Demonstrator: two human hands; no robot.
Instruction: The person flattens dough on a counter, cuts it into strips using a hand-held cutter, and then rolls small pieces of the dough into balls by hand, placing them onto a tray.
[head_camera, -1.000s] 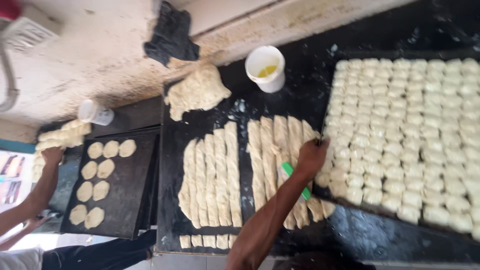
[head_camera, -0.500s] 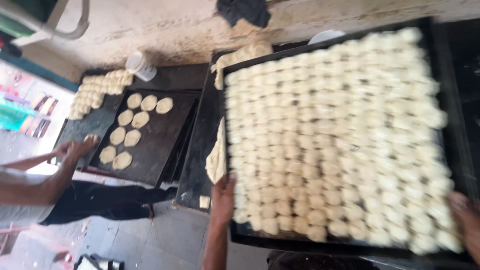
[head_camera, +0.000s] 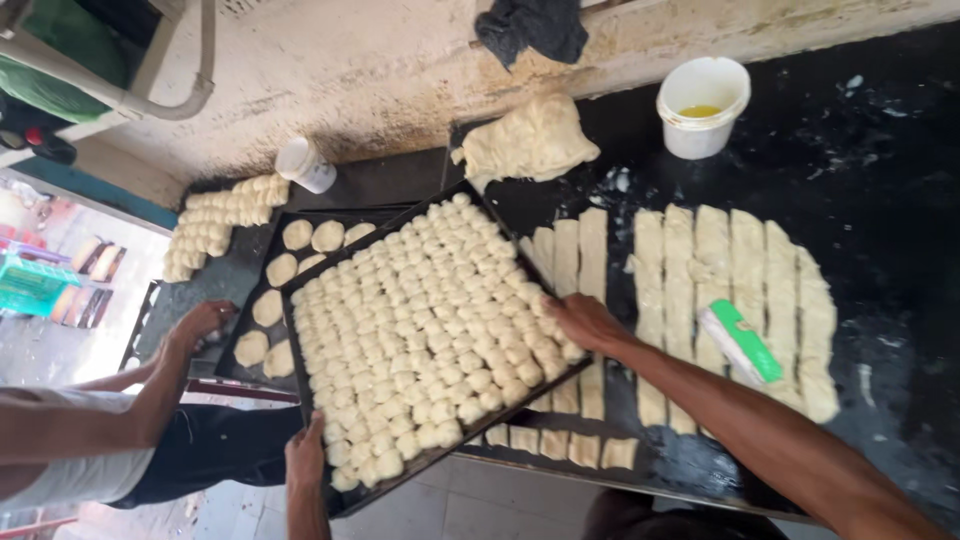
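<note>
Hands (head_camera: 305, 455) (head_camera: 583, 322) grip tray (head_camera: 318, 500) full of dough pieces (head_camera: 430, 330).

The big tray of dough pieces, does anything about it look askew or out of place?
Yes. The tray sits skewed, its near corner hanging past the table edge, held by both hands, left and right. It overlaps the dough strips.

A black worktable (head_camera: 880, 180) bears long dough strips (head_camera: 730, 290), a lump of dough (head_camera: 530, 140), a white bucket (head_camera: 702, 105), a green-handled scraper (head_camera: 740, 342) and small cut dough pieces (head_camera: 560, 442).
</note>
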